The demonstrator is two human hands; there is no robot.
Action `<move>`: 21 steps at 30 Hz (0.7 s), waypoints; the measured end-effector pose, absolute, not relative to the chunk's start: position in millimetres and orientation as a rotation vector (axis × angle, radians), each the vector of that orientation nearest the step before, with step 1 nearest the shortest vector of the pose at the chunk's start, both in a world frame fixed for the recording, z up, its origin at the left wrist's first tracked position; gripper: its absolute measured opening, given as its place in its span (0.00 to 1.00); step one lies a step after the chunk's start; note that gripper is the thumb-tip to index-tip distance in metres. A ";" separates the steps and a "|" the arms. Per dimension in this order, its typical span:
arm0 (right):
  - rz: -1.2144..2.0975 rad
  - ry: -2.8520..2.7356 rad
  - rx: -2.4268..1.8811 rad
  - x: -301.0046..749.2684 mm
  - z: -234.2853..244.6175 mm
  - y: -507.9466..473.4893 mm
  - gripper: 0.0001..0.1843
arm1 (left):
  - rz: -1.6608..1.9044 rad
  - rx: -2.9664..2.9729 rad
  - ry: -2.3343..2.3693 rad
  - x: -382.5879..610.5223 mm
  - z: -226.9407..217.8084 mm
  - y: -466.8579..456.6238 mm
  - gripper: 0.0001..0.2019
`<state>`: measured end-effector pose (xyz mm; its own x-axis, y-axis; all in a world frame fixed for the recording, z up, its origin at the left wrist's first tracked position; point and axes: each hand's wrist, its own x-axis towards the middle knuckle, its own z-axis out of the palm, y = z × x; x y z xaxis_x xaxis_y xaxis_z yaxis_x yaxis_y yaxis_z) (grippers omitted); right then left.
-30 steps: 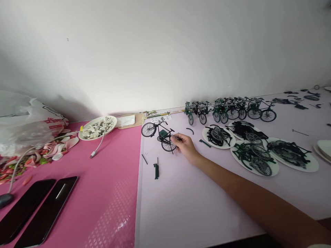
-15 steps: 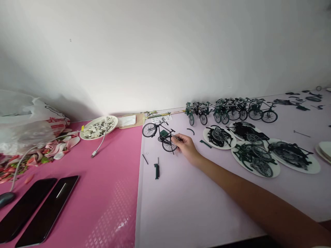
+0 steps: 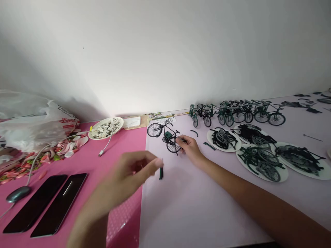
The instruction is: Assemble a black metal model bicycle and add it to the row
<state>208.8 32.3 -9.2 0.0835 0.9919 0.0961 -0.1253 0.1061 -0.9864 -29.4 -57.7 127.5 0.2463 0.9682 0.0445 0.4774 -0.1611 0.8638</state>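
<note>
Two spoked wheels [image 3: 173, 145] on the bike [image 3: 168, 134], dark, thin-framed, tilted; right hand [image 3: 190, 147] pinches it at the rear one. Left hand [image 3: 128, 179] blurred, near-left of the bike; thumb and forefinger curved almost together, can't tell if on anything. Slim green stick [image 3: 161, 174] in front of the bike. Right of the bike: smooth white plates [image 3: 283, 174] heaped with wiry parts [image 3: 222, 137]; beyond, upright bikes [image 3: 269, 116] in a row.
</note>
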 end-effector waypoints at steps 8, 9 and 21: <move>1.190 -1.012 -1.032 209.0 -12.3 32.3 0.31 | 0.584 1.733 1.289 6.6 73.1 31.7 0.25; 1.197 -1.010 -1.021 208.9 -12.2 32.1 0.30 | 0.620 1.731 1.213 10.4 67.3 33.4 0.24; 1.080 -1.214 -1.008 205.0 -12.2 26.5 0.29 | 0.921 1.244 0.749 28.2 23.3 21.9 0.28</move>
<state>205.0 26.5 -12.2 0.0362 0.9790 0.2006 -0.0855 0.2030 -0.9754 28.2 21.9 23.3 0.4530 0.8914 0.0140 -0.1682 0.0700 0.9833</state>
